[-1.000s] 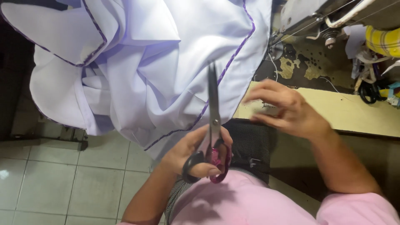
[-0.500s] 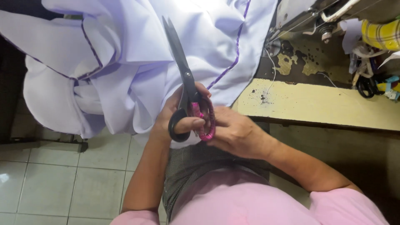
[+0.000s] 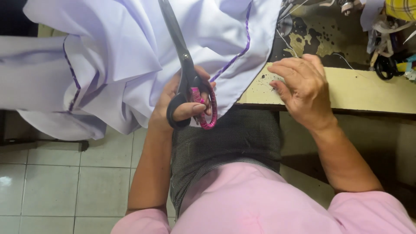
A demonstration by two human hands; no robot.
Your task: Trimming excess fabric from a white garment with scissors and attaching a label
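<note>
My left hand (image 3: 180,104) grips a pair of black scissors (image 3: 184,71) by the handles, one of them wound with pink thread. The closed blades point up and away over a pale lilac cloth (image 3: 130,52) with a purple trim line, which hangs off the table's left end. My right hand (image 3: 301,89) rests with fingers spread on the edge of the yellowish table (image 3: 359,93), holding nothing, just right of the cloth.
The table top behind is dark and stained, with loose threads. At the far right lie cloth scraps, a yellow checked piece (image 3: 401,8) and a black looped item (image 3: 383,67). Grey floor tiles (image 3: 56,182) lie below left. My lap has dark checked fabric (image 3: 225,138).
My right hand has left the scissors' handles and moved right onto the table edge. My left hand keeps the scissors, now tilted with the blades leaning left.
</note>
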